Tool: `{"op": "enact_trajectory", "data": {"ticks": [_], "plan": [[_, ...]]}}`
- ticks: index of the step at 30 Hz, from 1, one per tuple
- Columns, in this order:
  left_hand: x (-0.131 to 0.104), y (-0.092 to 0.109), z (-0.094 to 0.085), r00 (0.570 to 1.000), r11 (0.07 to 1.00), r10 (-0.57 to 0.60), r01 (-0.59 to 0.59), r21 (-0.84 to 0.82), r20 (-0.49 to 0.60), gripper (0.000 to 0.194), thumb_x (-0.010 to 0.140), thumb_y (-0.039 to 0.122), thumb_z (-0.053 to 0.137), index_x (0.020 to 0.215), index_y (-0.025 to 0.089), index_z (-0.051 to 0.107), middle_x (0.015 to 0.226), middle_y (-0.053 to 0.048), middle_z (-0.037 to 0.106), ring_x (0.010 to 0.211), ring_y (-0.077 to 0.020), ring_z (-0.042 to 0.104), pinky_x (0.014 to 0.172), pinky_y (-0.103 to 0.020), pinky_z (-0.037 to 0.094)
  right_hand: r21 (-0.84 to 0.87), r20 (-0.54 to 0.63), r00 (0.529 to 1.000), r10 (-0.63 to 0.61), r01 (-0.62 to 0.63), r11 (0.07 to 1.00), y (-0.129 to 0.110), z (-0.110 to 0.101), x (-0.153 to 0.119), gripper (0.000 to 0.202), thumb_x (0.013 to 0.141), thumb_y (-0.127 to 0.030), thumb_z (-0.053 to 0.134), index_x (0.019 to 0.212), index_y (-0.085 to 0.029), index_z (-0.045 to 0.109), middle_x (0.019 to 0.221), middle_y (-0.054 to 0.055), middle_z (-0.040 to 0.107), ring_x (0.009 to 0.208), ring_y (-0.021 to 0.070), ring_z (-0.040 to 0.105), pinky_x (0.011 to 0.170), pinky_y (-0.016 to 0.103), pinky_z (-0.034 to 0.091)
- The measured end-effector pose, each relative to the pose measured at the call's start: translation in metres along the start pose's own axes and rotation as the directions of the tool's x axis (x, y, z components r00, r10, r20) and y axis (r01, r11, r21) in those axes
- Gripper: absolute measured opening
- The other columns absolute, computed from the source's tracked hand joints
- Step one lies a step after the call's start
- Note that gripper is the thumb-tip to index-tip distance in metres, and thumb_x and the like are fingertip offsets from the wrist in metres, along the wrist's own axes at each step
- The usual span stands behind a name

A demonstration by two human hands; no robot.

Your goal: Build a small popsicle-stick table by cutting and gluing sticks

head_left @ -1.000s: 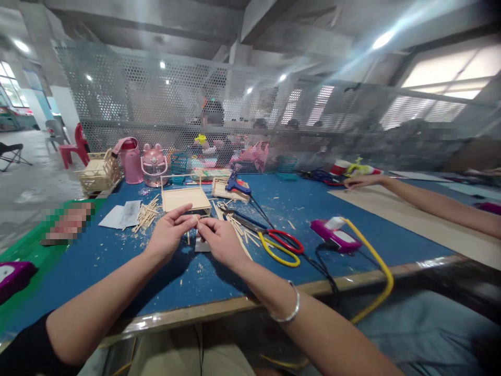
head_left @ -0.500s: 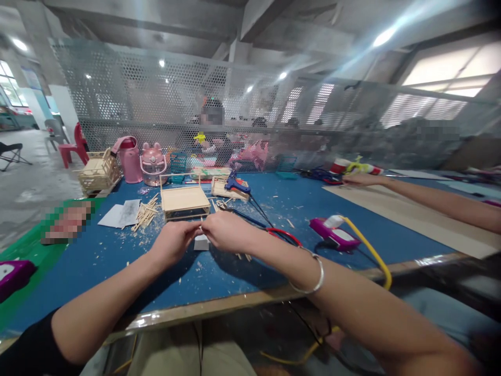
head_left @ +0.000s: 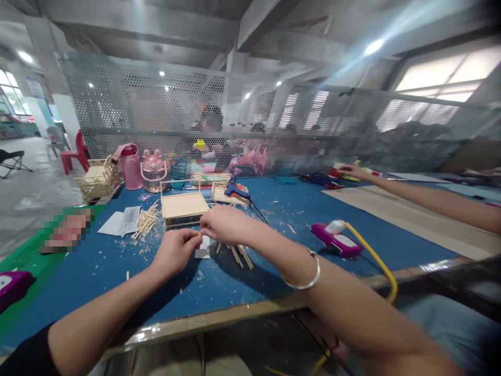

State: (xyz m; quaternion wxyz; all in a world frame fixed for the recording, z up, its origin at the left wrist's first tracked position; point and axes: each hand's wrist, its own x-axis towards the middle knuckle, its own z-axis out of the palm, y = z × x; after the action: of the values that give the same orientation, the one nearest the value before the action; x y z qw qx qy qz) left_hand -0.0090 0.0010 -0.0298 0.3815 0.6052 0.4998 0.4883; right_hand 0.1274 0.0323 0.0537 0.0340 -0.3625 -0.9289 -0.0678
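Right hand (head_left: pixel 225 225) now higher, over thin wooden sticks (head_left: pixel 238 256).

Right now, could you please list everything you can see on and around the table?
table: one, blue top, centre
wooden tray: one, pale, behind the hands
sticks: loose pile, pale, left of the tray
paper: white, left of the sticks
glue gun: one, blue, behind the tray
pink bottles: two, far left
wooden crate: one, left edge
purple device: one, yellow hose, right
co-worker's hand: one, far right
left hand: pinching shut, by the right fingers
right hand: pinching something small, unclear
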Motion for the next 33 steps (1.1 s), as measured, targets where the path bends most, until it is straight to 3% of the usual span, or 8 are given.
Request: {"op": "enact_trajectory", "data": {"ticks": [2,4,6,8,12,15,25,33], "plan": [[0.003,0.003,-0.001,0.985,0.950,-0.171,0.175,-0.258,0.037,0.024,0.062,0.037,0.066,0.069,0.014,0.067,0.062,-0.004,0.065,0.056,-0.0130,0.055,0.059,-0.025,0.042,0.180,-0.180,0.981,0.074,-0.041,0.983,0.011,0.002,0.003,0.026,0.070,-0.018,0.051,0.092,-0.015,0.064,0.068,0.008,0.063,0.062,0.0160,0.054,0.057,0.026,0.036],[0.005,0.006,-0.003,0.959,0.854,-0.268,0.280,-0.438,0.089,0.029,0.057,0.038,0.071,0.071,0.013,0.065,0.065,-0.005,0.065,0.057,-0.0109,0.056,0.058,-0.023,0.043,0.407,-0.317,0.933,0.169,-0.027,0.913,0.022,0.009,0.010,0.045,0.069,-0.011,0.046,0.114,-0.014,0.051,0.065,0.002,0.060,0.057,0.0117,0.050,0.057,0.024,0.035],[0.006,0.008,-0.006,0.947,0.807,-0.305,0.311,-0.502,0.098,0.031,0.053,0.036,0.074,0.070,0.012,0.065,0.065,-0.005,0.065,0.056,-0.0089,0.055,0.055,-0.020,0.042,0.635,-0.367,0.894,0.257,0.039,0.772,0.028,0.022,0.020,0.058,0.067,-0.007,0.040,0.125,-0.012,0.035,0.062,-0.002,0.054,0.055,0.0097,0.046,0.055,0.021,0.036],[0.008,0.008,-0.010,0.943,0.795,-0.325,0.314,-0.519,0.072,0.031,0.051,0.035,0.076,0.069,0.012,0.065,0.066,-0.005,0.065,0.057,-0.0087,0.056,0.053,-0.019,0.041,0.745,-0.375,0.874,0.309,0.086,0.662,0.028,0.037,0.027,0.059,0.064,-0.006,0.038,0.123,-0.010,0.033,0.066,-0.002,0.051,0.055,0.0088,0.044,0.054,0.020,0.036],[0.009,0.006,-0.014,0.941,0.823,-0.336,0.308,-0.477,0.028,0.030,0.054,0.037,0.074,0.073,0.015,0.067,0.071,-0.004,0.064,0.064,-0.0097,0.056,0.053,-0.018,0.040,0.670,-0.429,0.893,0.134,0.215,0.711,0.017,0.061,0.018,0.055,0.058,-0.007,0.044,0.113,-0.015,0.045,0.086,0.002,0.052,0.067,0.0103,0.045,0.065,0.023,0.040],[0.008,0.004,-0.014,0.948,0.856,-0.318,0.292,-0.426,0.011,0.032,0.055,0.039,0.072,0.076,0.016,0.068,0.070,-0.003,0.063,0.063,-0.0092,0.054,0.051,-0.018,0.038,0.639,-0.432,0.898,0.078,0.244,0.730,0.009,0.070,0.003,0.058,0.058,-0.009,0.048,0.116,-0.015,0.042,0.089,0.004,0.053,0.076,0.0135,0.046,0.072,0.028,0.040],[0.007,0.003,-0.011,0.965,0.884,-0.260,0.256,-0.392,0.044,0.038,0.054,0.044,0.071,0.077,0.014,0.068,0.065,-0.003,0.061,0.057,-0.0096,0.052,0.050,-0.019,0.037,0.651,-0.446,0.888,0.115,0.234,0.723,0.002,0.077,-0.001,0.046,0.056,-0.003,0.042,0.099,-0.015,0.053,0.088,0.004,0.057,0.071,0.0127,0.048,0.065,0.025,0.042],[0.009,0.001,-0.014,0.986,0.938,-0.164,0.168,-0.302,0.037,0.034,0.057,0.044,0.068,0.072,0.013,0.067,0.062,-0.002,0.060,0.056,-0.0099,0.050,0.052,-0.020,0.038,0.638,-0.446,0.890,0.095,0.241,0.731,-0.005,0.083,-0.002,0.059,0.059,-0.003,0.041,0.117,-0.017,0.046,0.092,0.004,0.059,0.070,0.0124,0.049,0.068,0.026,0.043]]}}
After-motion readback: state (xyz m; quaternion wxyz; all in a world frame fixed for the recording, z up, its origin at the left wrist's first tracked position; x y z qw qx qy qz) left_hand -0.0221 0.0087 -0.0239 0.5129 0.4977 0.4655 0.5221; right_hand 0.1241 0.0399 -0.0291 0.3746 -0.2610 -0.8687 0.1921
